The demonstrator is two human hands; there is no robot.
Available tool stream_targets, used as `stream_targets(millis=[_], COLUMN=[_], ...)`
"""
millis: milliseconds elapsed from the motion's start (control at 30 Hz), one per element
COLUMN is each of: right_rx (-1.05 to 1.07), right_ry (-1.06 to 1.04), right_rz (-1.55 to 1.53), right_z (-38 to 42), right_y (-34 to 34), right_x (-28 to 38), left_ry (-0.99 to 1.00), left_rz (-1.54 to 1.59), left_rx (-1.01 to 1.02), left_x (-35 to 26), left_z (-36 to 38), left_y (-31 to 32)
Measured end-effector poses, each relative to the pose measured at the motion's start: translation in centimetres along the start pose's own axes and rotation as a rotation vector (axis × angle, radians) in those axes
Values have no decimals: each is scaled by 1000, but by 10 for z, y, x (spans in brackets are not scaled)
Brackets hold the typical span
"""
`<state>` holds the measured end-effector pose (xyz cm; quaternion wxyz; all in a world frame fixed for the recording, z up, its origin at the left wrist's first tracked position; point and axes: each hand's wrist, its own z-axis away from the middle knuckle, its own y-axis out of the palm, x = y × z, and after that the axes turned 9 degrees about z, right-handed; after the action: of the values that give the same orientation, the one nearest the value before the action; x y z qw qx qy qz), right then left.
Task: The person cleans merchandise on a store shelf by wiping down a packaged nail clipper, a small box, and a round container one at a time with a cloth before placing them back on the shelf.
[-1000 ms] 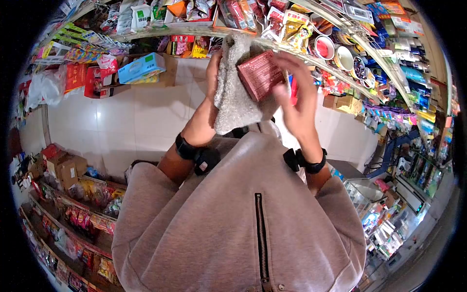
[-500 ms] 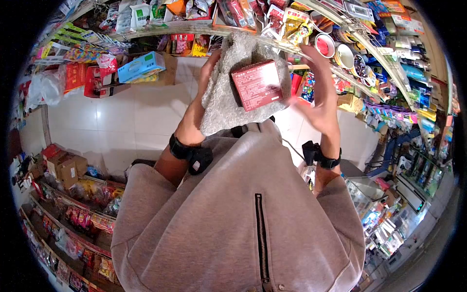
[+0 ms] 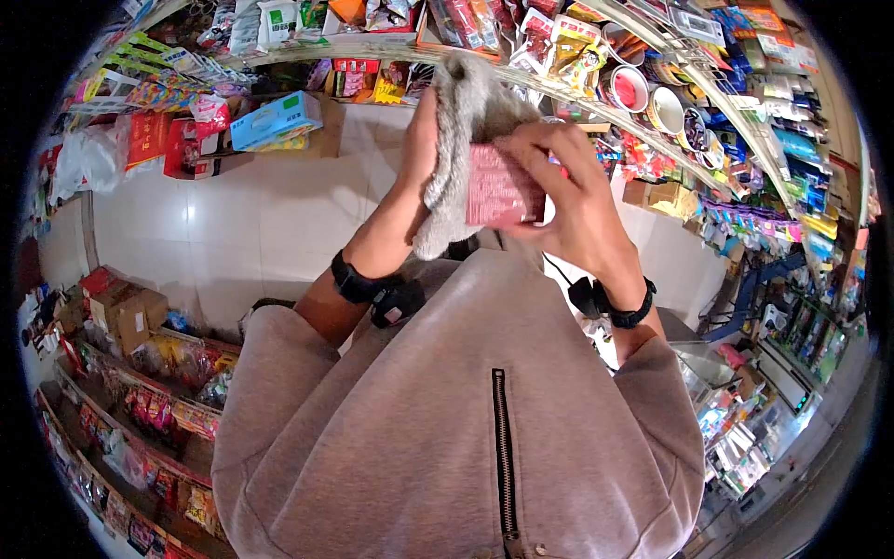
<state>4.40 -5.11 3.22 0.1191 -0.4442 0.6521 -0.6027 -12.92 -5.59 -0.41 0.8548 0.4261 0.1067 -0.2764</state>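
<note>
A grey cloth [image 3: 453, 140] hangs over my left hand [image 3: 421, 158], whose fingers are mostly hidden behind it. The cloth is bunched against the left side of a small red box [image 3: 498, 186] with printed text on its face. My right hand [image 3: 573, 191] grips the box from the right, fingers over its top edge and thumb at its lower edge. Both hands are in front of my chest, below the front shelf edge.
Ahead runs a shelf [image 3: 372, 51] packed with snack packets. Round tubs [image 3: 626, 88] stand at the right front. A blue box [image 3: 277, 121] sits at left. Cardboard boxes [image 3: 130, 317] and stocked shelves lie lower left, a glass counter [image 3: 708, 373] lower right.
My right hand has come in from the right and closed on the red box. The cloth, spread beneath the box before, is now folded up along its left side.
</note>
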Motion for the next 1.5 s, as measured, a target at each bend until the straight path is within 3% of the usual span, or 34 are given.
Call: stream_targets(millis=[67,133,200,267,333,400,467,500,533,567,600,633,700,767,833,967,1000,1067,1133,1233,1300,1333,1400,1433,1500], right_rx=[12,-30,-93,-94,-42,-33,-68,-196,-324,-317,-293,-268,-189,-107,23,-6,-4,65,82,-11,-101,-97,30,65,31], right_ry=[4,62,100,79,69,40,88,180,272,322,318,316,310,272,190,187,186,256,219,179,210,205,160,139,135], right_rz=[-36,110,163,87,76,-82,-130,-35,57,123,151,109,16,-129,-246,-385,-388,-341,-307,-190,-145,-150,-186,-217,-167], right_z=[4,-2,-4,-5,-1,4,5,5,4,3,0,-2,0,12,22,18,17,11,8,12,10,10,14,14,15], right_y=[5,4,6,5,5,7,10,15,20,22,25,26,18,8,1,3,1,-8,-5,7,12,12,8,6,8], right_x=[2,4,4,6,3,-4,-8,-9,-9,-7,-3,4,10,-8,-20,-16,-13,-7,-7,-9,-12,-12,-11,-8,-8], left_ry=[75,-21,78,-18,172,194,36,-40,-101,-178,-238,-197,-164,-147,-234,356,358,540,573,409,234,238,589,588,501], left_rz=[84,117,16,88,-101,-216,-28,68,210,344,524,416,294,234,278,-218,-218,-760,-708,-498,-233,-232,-798,-801,-453], left_rx=[15,-42,108,99,108,26,1,-11,107,218,461,289,162,311,267,525,521,594,609,653,513,506,663,664,442], left_x=[1,5,19,21,17,5,4,3,6,9,10,16,16,11,1,10,8,2,4,9,14,13,8,10,20], left_z=[-9,-16,-39,-40,-33,-9,-10,-11,-15,-19,-20,-20,-15,-24,-1,16,16,14,19,23,22,19,11,10,7], left_y=[-8,-11,-27,-34,-34,-13,-7,-5,-11,-17,-23,-24,-25,-43,-32,-51,-60,-73,-69,-65,-62,-67,-81,-80,-65])
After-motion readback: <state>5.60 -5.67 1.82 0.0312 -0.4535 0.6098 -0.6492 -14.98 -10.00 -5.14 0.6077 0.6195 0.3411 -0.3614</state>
